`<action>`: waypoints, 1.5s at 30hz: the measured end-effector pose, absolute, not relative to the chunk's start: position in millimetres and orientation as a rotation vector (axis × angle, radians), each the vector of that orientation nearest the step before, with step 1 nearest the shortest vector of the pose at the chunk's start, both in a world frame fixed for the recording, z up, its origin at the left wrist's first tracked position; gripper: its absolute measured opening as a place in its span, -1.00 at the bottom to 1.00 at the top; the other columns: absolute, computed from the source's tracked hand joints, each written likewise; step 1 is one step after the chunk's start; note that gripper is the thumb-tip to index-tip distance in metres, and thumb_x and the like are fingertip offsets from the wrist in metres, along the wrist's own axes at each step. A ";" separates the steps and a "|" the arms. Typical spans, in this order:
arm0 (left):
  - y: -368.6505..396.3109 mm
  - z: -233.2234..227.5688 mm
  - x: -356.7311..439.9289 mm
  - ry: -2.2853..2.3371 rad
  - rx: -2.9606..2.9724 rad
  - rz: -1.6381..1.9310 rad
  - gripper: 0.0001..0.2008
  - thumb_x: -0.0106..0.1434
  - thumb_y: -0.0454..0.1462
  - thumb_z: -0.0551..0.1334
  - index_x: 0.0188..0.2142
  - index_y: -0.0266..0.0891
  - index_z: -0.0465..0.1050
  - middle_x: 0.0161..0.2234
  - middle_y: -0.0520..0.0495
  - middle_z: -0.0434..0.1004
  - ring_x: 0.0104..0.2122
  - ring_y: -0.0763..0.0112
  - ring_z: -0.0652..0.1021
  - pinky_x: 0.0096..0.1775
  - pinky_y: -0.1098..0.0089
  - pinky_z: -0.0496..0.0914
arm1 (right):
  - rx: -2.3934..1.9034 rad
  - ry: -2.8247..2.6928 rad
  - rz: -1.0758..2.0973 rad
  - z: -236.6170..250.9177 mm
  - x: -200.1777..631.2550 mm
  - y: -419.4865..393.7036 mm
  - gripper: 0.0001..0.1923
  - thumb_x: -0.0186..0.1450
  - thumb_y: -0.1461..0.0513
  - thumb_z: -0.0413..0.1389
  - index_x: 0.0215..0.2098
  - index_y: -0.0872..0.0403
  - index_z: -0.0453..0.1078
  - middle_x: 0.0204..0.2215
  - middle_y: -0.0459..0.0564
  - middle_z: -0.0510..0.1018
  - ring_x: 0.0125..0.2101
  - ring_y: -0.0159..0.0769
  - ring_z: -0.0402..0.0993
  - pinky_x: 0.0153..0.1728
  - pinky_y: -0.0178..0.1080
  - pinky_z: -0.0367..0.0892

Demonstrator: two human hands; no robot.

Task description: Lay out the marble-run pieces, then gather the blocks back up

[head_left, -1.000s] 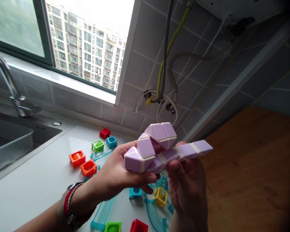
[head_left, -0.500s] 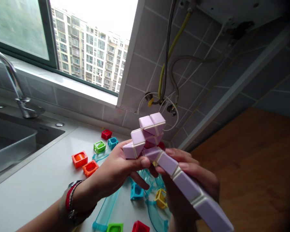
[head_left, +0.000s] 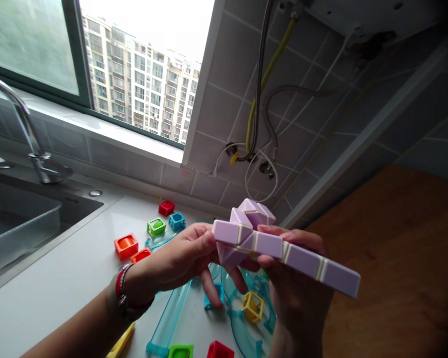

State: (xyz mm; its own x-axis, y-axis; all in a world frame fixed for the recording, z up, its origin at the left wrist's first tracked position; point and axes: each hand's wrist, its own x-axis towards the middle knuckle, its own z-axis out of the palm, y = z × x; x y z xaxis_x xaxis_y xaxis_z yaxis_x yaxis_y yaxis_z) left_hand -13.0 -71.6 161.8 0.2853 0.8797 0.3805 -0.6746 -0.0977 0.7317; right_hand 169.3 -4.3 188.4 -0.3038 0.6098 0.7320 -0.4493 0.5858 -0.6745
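Observation:
Both hands hold a lilac twisty snake puzzle up above the counter. Its folded, bunched part is at the left, and a straight run of segments points right and slightly down. My left hand pinches the folded end between thumb and fingers, with its lower fingers hanging loose below. Wrapped round the straight part from behind and below is my right hand, thumb on the near side. A red bracelet circles the left wrist. Behind the fingers, a blue cube block is partly hidden.
On the white counter lie an orange block, a green block, a red block, a yellow block and clear blue track pieces. A sink basin with a faucet is at left.
The snake puzzle has turned: its straight part, which sloped steeply down right, now lies closer to level. Its folded part sits lower and looks more compact. Both hands still hold it.

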 end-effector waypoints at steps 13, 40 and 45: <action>-69.6 165.1 -11.6 0.499 0.963 1.471 -0.46 0.23 0.11 0.40 -0.07 -0.29 0.52 -0.19 -0.23 0.64 -0.36 0.31 0.65 -0.48 0.43 0.63 | -0.255 -1.549 0.831 184.7 163.6 -4.6 -0.64 0.23 0.34 0.38 -0.07 -0.01 0.41 -0.07 0.04 0.62 -0.03 -0.07 0.61 0.03 0.09 0.52; -77.0 173.7 -0.5 0.871 1.214 1.834 -0.29 0.20 -0.29 0.51 0.30 -0.10 0.36 0.20 -0.28 0.54 0.05 0.09 0.62 0.01 0.29 0.53 | -0.431 -1.200 1.285 179.9 151.1 6.0 -0.66 0.26 0.10 0.41 -0.14 0.06 0.44 -0.67 -0.25 0.47 -0.72 -0.50 0.29 -0.72 -0.46 0.16; -65.0 171.0 4.5 0.680 0.808 1.802 -0.46 0.31 -0.01 0.40 0.17 -0.22 0.46 -0.01 -0.24 0.65 -0.12 0.21 0.67 -0.20 0.41 0.53 | -0.400 -1.274 1.442 177.5 143.8 5.2 -0.66 0.29 0.06 0.38 -0.27 0.05 0.36 -0.66 -0.24 0.45 -0.72 -0.53 0.26 -0.72 -0.49 0.15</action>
